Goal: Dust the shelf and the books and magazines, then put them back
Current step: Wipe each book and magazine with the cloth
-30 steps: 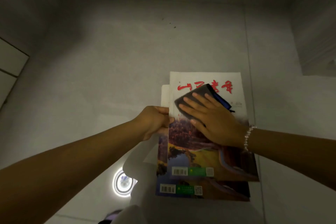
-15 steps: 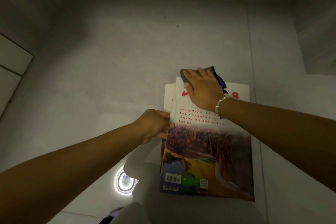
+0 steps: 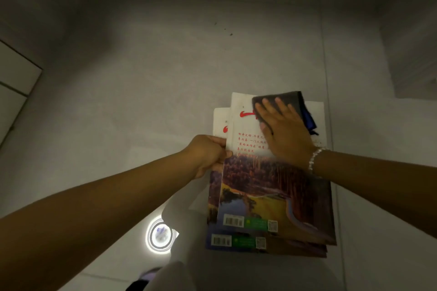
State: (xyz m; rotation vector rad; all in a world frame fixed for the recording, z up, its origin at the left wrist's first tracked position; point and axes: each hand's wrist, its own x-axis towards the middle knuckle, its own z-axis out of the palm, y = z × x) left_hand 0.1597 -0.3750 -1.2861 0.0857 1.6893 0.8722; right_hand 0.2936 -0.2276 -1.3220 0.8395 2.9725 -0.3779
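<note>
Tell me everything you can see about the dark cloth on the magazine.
The dark grey cloth, soft and folded with a blue layer showing at its right edge, lies flat on the white top part of the upper glossy magazine, covering some red title characters. The right hand presses it with straight fingers. Nothing else touches it.

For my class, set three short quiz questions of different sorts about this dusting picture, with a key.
1. True or false: the right hand presses a dark cloth flat on the top magazine.
2. The left hand grips the magazines at: A) the left edge B) the bottom edge C) the far corner.
3. Fill in: the right wrist wears a beaded ____.

Key: 1 true; 2 A; 3 bracelet.
</note>
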